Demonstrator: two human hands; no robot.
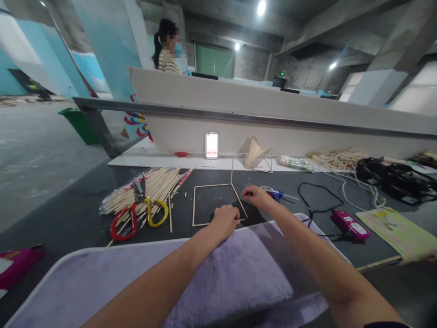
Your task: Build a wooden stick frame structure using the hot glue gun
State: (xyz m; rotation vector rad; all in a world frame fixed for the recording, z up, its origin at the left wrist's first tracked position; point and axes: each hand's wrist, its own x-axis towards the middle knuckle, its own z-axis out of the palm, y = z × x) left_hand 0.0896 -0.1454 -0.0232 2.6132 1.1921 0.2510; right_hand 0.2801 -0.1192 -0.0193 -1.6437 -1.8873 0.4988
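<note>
On the dark table lies a square frame of thin wooden sticks (212, 186), with one stick (232, 167) standing upright at its far right corner. My left hand (224, 217) is closed over the near-side stick close to the near right corner; its fingertips are partly hidden. Just outside the frame's right side is my right hand (256, 197), thumb and fingers pinched together. Whatever is in that pinch is too small to make out. A blue glue gun (276, 195) lies right behind the right hand.
Scissors (139, 207) with red and yellow handles rest on bagged sticks (124, 196) at left. A phone (212, 146) and a stick model (255, 155) stand at the back. A magenta device (351, 226) with black cord lies right. A purple mat (235, 269) covers the front.
</note>
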